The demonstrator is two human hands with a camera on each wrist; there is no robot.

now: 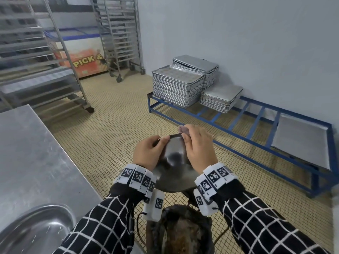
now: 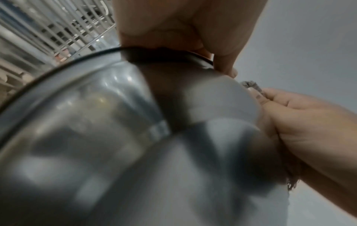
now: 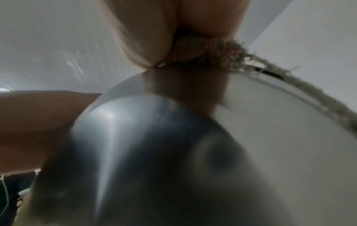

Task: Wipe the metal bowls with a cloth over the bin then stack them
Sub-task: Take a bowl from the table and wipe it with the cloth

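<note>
A shiny metal bowl (image 1: 174,162) is held tilted, its outer side toward me, above a dark lined bin (image 1: 183,233). My left hand (image 1: 148,153) grips the bowl's left rim, thumb on the edge. My right hand (image 1: 200,145) pinches a frayed greyish cloth (image 1: 183,129) against the bowl's far right rim. In the left wrist view the bowl (image 2: 115,137) fills the frame, with the cloth (image 2: 251,87) at the right hand. The right wrist view shows the cloth (image 3: 203,52) bunched under my fingers on the bowl (image 3: 154,152). A second metal bowl (image 1: 36,228) lies on the steel table.
A steel table (image 1: 36,153) runs along the left. Wheeled tray racks (image 1: 36,61) stand behind it. A low blue frame (image 1: 247,121) along the right wall bears stacks of baking trays (image 1: 178,87). A chest freezer (image 1: 82,50) stands at the back. Tiled floor lies between.
</note>
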